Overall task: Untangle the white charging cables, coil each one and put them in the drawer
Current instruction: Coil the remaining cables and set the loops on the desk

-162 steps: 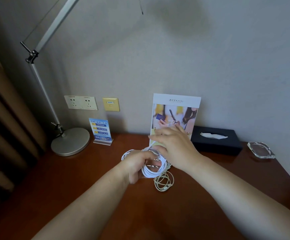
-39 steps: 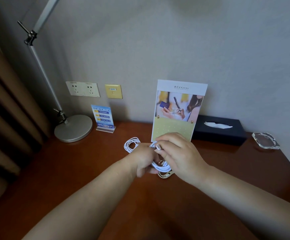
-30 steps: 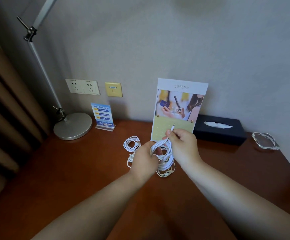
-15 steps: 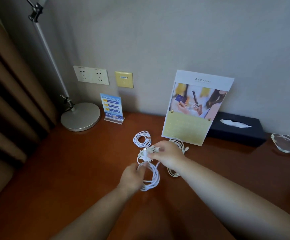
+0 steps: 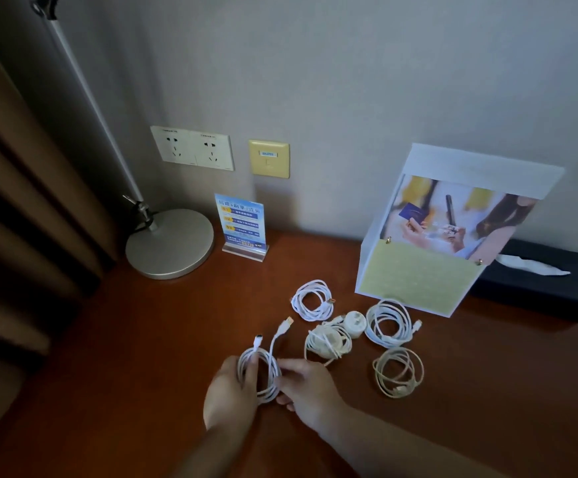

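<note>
Between the fingers of both hands, low over the red-brown desk (image 5: 108, 339), sits one white cable coil (image 5: 271, 374). The left hand (image 5: 230, 395) has its fingers curled round the coil's left side. The right hand (image 5: 306, 391) pinches the right side between thumb and fingertips. The coil is an oval loop whose long axis runs away from the person. Its two plug ends (image 5: 286, 324) stick out loose beyond the fingertips, pointing toward the wall. Whether the loop rests on the desk or is held just above it cannot be told.

Four more coiled cables lie on the desk beyond and to the right of the right hand's fingertips, each apart from the others. One is a small white coil (image 5: 311, 300), farthest out. Another is a bundle with a round white adapter (image 5: 329, 341), just past the right fingertips. A wider white coil (image 5: 389, 322) lies near a standing printed card (image 5: 453, 236), and a cream coil (image 5: 398, 372) lies to the right, level with the knuckles. The right hand is the nearer one to all four.

No drawer is in view, so the way to it cannot be judged.

Half a second earlier the right hand was raised farther out, pinching the adapter bundle, while the left held a loop below it. Now that bundle lies set down, and both hands have drawn back onto one coil.
</note>
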A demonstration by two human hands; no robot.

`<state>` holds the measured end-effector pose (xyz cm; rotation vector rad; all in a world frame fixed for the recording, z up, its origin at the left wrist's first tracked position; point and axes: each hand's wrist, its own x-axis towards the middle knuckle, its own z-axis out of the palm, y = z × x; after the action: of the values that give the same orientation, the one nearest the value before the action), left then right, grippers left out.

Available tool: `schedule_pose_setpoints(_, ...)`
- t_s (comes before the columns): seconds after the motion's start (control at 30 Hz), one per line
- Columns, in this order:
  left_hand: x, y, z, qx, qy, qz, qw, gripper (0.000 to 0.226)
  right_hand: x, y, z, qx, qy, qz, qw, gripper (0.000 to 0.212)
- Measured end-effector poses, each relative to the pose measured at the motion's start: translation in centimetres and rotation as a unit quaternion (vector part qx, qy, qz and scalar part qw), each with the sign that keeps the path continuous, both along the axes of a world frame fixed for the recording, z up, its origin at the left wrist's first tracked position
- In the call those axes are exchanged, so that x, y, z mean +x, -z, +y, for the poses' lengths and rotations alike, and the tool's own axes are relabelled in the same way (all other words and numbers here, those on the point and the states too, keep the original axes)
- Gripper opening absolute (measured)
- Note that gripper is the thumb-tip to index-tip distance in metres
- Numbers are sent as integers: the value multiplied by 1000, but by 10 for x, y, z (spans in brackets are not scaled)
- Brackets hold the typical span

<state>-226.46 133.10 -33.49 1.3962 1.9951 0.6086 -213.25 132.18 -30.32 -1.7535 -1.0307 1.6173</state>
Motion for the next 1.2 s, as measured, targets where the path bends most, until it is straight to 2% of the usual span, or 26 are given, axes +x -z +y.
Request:
schedule_pose_setpoints(0.07,-5,8,17,19,18,56,998,32,-10,2,15,23,8,-19,1000,23)
schedule_pose_setpoints(0.17,0,14,45,-43,67,129,988,41,-12,17,33,28,24,-75,996,26)
schedule_pose_setpoints(0.3,9,16,69,-84,105,143,981,53,-6,29,44,-18,48,-43,998,21)
schedule_pose_setpoints(0.43,10,20,74,-102,116,148,977,57,-2,36,42,-11,49,-23,998,28)
schedule_pose_setpoints(0.53,12,18,72,-98,116,130,980,63,1,26,36,-24,57,-19,998,43)
schedule_pose_setpoints(0.67,11,3,64,-91,125,116,981,76,12,-5,22,-39,96,25,994,29)
schedule_pose_setpoints(0.77,16,-13,55,-8,104,73,992,74,30,-29,9,-52,127,68,988,13)
schedule_pose_setpoints(0.83,23,-29,48,75,89,-12,993,62,48,-40,-1,-57,143,76,985,13)
schedule_pose_setpoints(0.9,32,-47,37,87,91,-139,982,42,64,-49,-14,-57,176,85,979,17)
schedule_pose_setpoints(0.97,42,-69,21,4,99,-293,951,21,75,-55,-28,-54,197,96,974,20)
schedule_pose_setpoints(1.0,47,-80,14,-54,103,-382,917,27,78,-58,-33,-52,205,113,971,24)
schedule_pose_setpoints(1.07,54,-93,8,-168,72,-554,813,51,85,-66,-40,-42,234,174,956,36)
schedule_pose_setpoints(1.13,55,-107,8,-198,27,-663,722,65,93,-83,-43,-16,261,239,935,48)
schedule_pose_setpoints(1.2,52,-124,6,-181,31,-711,679,73,104,-104,-48,6,278,299,913,60)
